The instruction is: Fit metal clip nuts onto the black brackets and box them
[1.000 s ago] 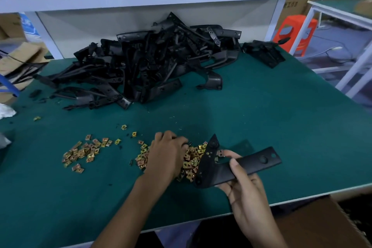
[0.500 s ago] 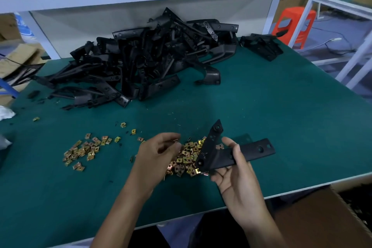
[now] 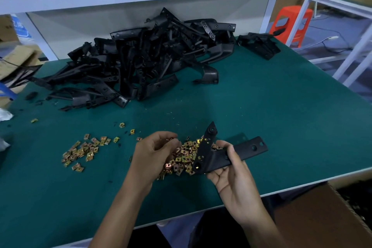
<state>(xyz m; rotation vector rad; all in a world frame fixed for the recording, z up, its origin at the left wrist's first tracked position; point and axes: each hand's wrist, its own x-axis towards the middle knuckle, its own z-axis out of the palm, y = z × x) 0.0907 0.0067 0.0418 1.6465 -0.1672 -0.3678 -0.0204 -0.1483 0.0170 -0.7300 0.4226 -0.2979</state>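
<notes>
Carton [image 3: 287, 0] behind the bench has dark Chinese print, roughly 工作台. Left hand [image 3: 155, 153], flat on the clip nut pile [image 3: 186, 158] a second ago, is now lifted, fingertips bunched on one clip nut [image 3: 171, 139]. Right hand [image 3: 231, 171] clamps the black bracket [image 3: 248, 150] just above the green table [image 3: 281, 117], near its front edge, thumb on top. Long axis runs left-right: long arm points right, triangular tip points away.

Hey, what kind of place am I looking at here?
Most likely a factory assembly bench: a heap of black brackets and piles of loose clip nuts lie on a green worktable, with cardboard cartons nearby.
</notes>
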